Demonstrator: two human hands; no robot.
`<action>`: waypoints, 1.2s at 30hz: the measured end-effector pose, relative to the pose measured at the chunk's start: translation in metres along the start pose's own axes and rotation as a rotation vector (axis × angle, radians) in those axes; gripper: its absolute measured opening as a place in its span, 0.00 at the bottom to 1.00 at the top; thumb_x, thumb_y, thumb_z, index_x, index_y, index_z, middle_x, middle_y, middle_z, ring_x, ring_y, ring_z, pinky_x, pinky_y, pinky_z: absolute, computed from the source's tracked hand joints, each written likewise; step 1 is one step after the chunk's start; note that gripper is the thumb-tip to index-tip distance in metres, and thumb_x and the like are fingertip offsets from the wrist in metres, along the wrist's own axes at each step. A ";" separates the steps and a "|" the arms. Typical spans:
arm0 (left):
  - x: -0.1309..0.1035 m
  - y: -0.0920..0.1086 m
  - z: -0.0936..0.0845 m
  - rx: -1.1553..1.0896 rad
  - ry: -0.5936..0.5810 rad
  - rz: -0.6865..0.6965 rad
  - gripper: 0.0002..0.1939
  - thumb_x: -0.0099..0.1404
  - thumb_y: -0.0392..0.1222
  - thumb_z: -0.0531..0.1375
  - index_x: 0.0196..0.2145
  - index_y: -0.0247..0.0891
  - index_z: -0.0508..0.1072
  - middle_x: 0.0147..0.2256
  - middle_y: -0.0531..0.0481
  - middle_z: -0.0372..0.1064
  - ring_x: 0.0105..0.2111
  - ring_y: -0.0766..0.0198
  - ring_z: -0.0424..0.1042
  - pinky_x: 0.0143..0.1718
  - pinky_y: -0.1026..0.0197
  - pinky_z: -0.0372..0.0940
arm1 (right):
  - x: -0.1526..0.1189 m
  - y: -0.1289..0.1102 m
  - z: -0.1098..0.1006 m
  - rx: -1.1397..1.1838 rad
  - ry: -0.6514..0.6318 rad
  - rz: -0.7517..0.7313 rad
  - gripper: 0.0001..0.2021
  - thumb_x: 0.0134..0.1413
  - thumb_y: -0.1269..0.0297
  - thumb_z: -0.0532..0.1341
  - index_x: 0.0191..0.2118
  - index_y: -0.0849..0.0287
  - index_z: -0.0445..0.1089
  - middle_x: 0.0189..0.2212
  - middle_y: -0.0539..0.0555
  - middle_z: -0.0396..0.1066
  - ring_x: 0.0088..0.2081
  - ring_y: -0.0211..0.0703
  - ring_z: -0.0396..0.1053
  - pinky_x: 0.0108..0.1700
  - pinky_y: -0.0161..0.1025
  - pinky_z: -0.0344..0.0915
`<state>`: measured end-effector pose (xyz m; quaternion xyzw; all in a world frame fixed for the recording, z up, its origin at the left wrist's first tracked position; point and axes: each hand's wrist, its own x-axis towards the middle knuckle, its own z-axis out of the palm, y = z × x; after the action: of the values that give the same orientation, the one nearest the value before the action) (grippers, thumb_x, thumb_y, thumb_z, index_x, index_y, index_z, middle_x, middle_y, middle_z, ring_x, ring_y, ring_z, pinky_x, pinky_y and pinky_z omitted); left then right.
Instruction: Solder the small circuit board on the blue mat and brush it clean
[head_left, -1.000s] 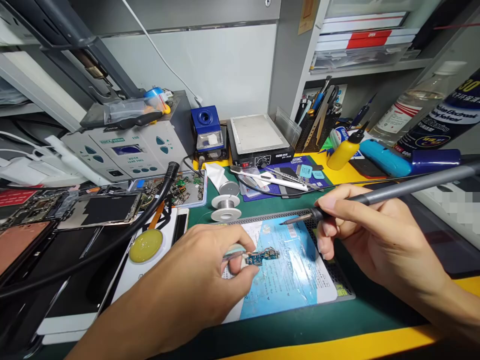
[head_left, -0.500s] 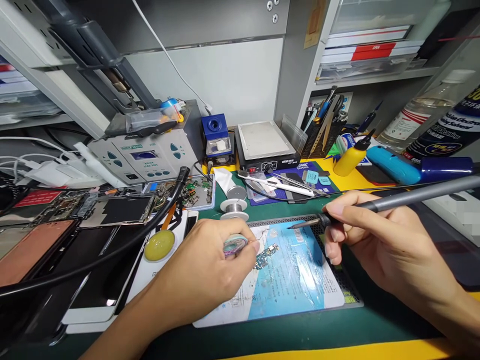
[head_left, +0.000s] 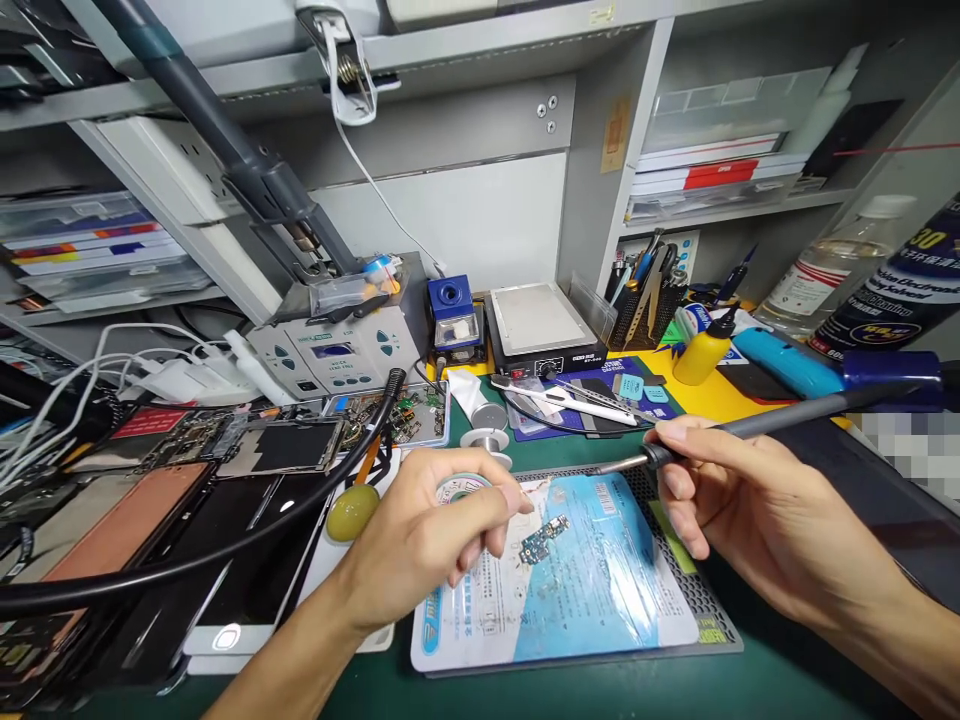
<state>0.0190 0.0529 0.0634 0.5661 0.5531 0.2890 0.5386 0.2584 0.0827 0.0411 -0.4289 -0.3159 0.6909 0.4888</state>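
Observation:
My left hand (head_left: 442,520) is closed around a small round spool (head_left: 461,487) with a printed label, left of a small circuit board (head_left: 544,540). That board lies on a blue and white printed sheet (head_left: 585,600). In my right hand (head_left: 750,500) is a soldering iron (head_left: 787,412), pinched between thumb and fingers, its metal tip pointing left above the sheet's back edge. The tip touches neither the board nor the spool. A solder reel (head_left: 485,443) stands just behind my left hand.
Phones (head_left: 240,560) and a black hose (head_left: 225,568) fill the left side. A grey station (head_left: 345,350), a hot plate (head_left: 541,318) and a blue-topped stand (head_left: 450,300) are behind. A yellow bottle (head_left: 703,350) stands at right.
The view has tilted up, showing more of the shelf and clip. My left hand has turned, with the spool's labelled face now showing. The iron is still in my right hand.

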 end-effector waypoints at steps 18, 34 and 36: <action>-0.005 -0.022 0.004 0.851 0.200 0.845 0.10 0.69 0.32 0.51 0.31 0.33 0.70 0.27 0.49 0.62 0.26 0.63 0.60 0.28 0.58 0.57 | 0.008 -0.004 -0.005 0.060 0.026 0.115 0.07 0.43 0.69 0.70 0.22 0.61 0.72 0.15 0.48 0.68 0.12 0.36 0.65 0.12 0.29 0.63; -0.011 -0.042 0.011 1.052 0.214 0.965 0.08 0.59 0.32 0.56 0.24 0.34 0.74 0.23 0.45 0.61 0.25 0.59 0.54 0.24 0.54 0.46 | 0.002 0.001 -0.003 -0.143 -0.127 -0.007 0.10 0.46 0.63 0.71 0.23 0.61 0.72 0.15 0.50 0.69 0.13 0.38 0.67 0.14 0.30 0.64; -0.012 -0.042 0.011 1.082 0.203 0.962 0.08 0.58 0.33 0.57 0.24 0.35 0.73 0.23 0.45 0.61 0.25 0.59 0.53 0.24 0.54 0.43 | 0.001 0.006 -0.005 -0.199 -0.170 -0.029 0.11 0.48 0.61 0.71 0.25 0.60 0.73 0.15 0.50 0.70 0.13 0.39 0.67 0.14 0.32 0.65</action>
<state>0.0136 0.0307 0.0248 0.9039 0.3556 0.2309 -0.0572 0.2606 0.0815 0.0334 -0.4107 -0.4294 0.6828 0.4251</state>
